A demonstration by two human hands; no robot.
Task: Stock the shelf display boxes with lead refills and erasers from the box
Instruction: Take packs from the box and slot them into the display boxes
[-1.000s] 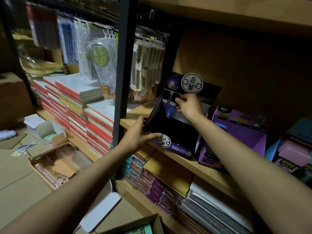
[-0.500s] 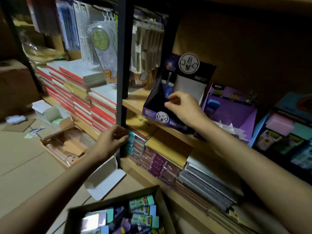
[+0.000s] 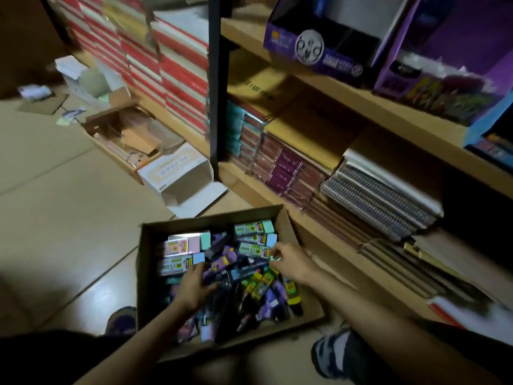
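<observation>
My left hand (image 3: 194, 287) rests, fingers spread, on the purple packs (image 3: 222, 263). My right hand (image 3: 288, 262) curls beside the erasers (image 3: 254, 247), its grip lost in blur. Both are inside the box (image 3: 142, 273). I'd gather one kind, aligned, for the display box (image 3: 319, 48) above.

One cardboard box (image 3: 213, 218), its packs (image 3: 252, 227) too jumbled and blurred to count. Three display boxes: dark display box (image 3: 313, 51), purple display box (image 3: 444, 65), blue display box (image 3: 488, 129). Two hands: left hand (image 3: 194, 286), right hand (image 3: 290, 262).

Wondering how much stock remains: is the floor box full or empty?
Well stocked: the cardboard box holds packets piled across its bottom.
</observation>
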